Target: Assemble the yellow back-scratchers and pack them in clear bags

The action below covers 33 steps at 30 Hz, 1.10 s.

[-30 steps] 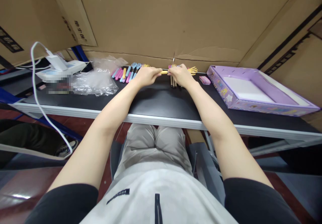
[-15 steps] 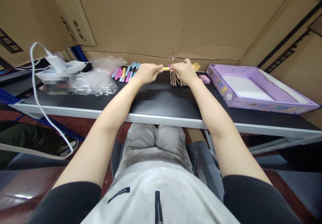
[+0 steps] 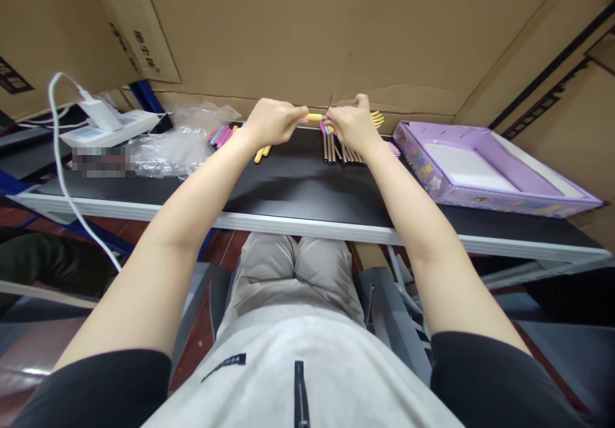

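A short yellow handle [image 3: 314, 117] is stretched level between my two hands, above the back of the black table. My left hand [image 3: 276, 122] pinches its left end, fingers closed. At its right end my right hand [image 3: 353, 123] is closed round it, and these fingers hide what joins there. Below my right hand lies a row of metal rods [image 3: 330, 149] with small coloured parts at their tops. Yellow claw-like heads [image 3: 377, 119] show just beyond that hand. Under my left wrist are loose yellow handles [image 3: 262, 154], with pink and blue handles [image 3: 221, 135] farther left.
On the right stands an open purple box [image 3: 500, 198]. Crumpled clear plastic bags [image 3: 175, 149] lie at left, near a white power strip [image 3: 113, 130] with a plugged charger and cable [image 3: 60, 159]. Cardboard [image 3: 288, 31] walls off the back.
Both hands have risen slightly, the left one also shifting left. More of the yellow handle shows between them. My left arm now covers more of the coloured handles, and loose yellow ones have come into sight.
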{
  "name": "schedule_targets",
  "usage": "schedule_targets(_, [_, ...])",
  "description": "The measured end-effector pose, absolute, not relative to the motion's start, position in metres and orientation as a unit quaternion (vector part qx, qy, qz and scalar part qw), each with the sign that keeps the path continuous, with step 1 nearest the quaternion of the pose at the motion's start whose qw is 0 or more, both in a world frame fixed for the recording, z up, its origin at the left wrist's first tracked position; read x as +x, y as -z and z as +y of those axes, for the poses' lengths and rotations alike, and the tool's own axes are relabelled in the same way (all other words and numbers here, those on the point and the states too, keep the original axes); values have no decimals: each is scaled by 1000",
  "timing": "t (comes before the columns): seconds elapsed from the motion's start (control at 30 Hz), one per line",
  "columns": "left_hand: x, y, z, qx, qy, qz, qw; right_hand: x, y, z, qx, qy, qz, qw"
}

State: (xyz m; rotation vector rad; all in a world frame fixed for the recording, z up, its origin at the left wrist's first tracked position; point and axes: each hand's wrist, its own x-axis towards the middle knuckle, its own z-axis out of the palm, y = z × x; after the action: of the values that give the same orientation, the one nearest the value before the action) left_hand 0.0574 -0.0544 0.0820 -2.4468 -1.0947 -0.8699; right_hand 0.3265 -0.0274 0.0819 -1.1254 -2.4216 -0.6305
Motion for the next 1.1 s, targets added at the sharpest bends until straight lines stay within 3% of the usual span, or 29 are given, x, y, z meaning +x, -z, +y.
schedule_targets(0.23, [47,-81,-56,-844,293,-397,211,324,-92,-23,-386,220,-874,196])
schedule_targets(0.57, [29,-86,-57,-842,329,-389,179,331,-120,-32,-413,226,-872,135])
schedule_targets(1.1, [33,-97,-72,-832,330,-420,150,336,-133,-30,-440,167,-869,151])
